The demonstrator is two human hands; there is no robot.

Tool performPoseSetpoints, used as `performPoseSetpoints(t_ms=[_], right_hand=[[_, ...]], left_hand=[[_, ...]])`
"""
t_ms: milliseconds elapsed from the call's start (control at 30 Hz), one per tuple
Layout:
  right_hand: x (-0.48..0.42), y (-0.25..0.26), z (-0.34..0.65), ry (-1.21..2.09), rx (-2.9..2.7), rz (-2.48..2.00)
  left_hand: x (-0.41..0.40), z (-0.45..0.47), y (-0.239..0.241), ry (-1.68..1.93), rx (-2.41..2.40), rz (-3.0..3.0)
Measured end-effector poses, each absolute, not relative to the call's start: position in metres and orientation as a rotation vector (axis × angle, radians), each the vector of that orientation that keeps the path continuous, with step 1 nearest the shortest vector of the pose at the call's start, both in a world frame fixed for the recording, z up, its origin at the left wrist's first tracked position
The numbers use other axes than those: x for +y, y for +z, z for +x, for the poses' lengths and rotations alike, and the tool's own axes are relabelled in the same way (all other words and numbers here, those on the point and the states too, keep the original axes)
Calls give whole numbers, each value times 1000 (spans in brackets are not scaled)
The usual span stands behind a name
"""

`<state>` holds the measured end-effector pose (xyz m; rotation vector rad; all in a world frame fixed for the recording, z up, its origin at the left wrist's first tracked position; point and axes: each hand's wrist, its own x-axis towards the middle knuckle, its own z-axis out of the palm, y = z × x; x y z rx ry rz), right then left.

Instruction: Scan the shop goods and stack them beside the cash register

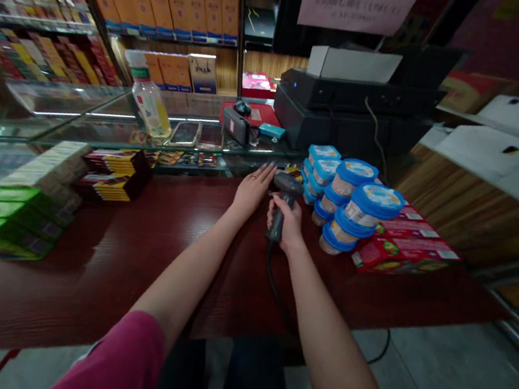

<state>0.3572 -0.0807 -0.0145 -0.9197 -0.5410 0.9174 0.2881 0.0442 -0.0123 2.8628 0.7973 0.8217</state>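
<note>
My right hand (287,221) is wrapped round the handle of a dark barcode scanner (286,189), whose head points away from me over the red-brown wooden counter (143,255); its cable runs down along my forearm. My left hand (251,190) lies flat on the counter just left of the scanner, fingers stretched out and together, holding nothing. Right of the scanner stand stacked tubs with blue lids (359,212).
Red flat boxes (408,243) lie behind the tubs. Green boxes (6,222) and dark packs (114,173) sit at the left. A glass display case (104,126) carries a bottle (151,107) and phones. A black register and printer (351,104) stand behind.
</note>
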Motion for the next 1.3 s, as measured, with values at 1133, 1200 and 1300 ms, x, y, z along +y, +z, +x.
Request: performPoseSetpoints(t_ms=[1133,1200,1300], right_hand=[[-104,-11,300,1322,-908,-860],[-105,-11,299,1291,-926,-875],[-106,-11,298,1280,-928,-895]], left_hand=[[37,140,-32,1107,831,1261],[37,140,-34,1121,822,1312],[37,141,-36,1131,839,1239]])
